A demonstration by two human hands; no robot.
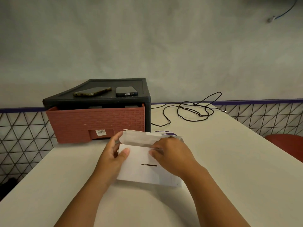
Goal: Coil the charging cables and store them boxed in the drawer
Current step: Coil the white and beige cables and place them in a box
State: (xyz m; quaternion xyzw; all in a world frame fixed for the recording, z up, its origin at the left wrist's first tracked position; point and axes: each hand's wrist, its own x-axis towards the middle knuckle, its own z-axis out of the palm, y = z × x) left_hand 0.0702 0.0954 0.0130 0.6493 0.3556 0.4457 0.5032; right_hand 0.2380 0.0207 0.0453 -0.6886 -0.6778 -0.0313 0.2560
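A white cardboard box [144, 171] lies on the table in front of me, its far flap raised. My left hand [113, 156] grips the box's left end, thumb on top. My right hand [170, 153] pinches the box's top edge near the opening. What is inside the box is hidden. A black charging cable [193, 110] sprawls loose and uncoiled at the table's far right. The reddish-brown drawer [98, 123] of a black cabinet [96, 100] stands pulled partly out behind the box.
Two phones [92, 92] [126, 91] lie on top of the cabinet. A purple and white object [165, 133] peeks out behind the box. A red chair [287, 143] stands at the right edge. A wall with a wire grid runs behind the white table [229, 161].
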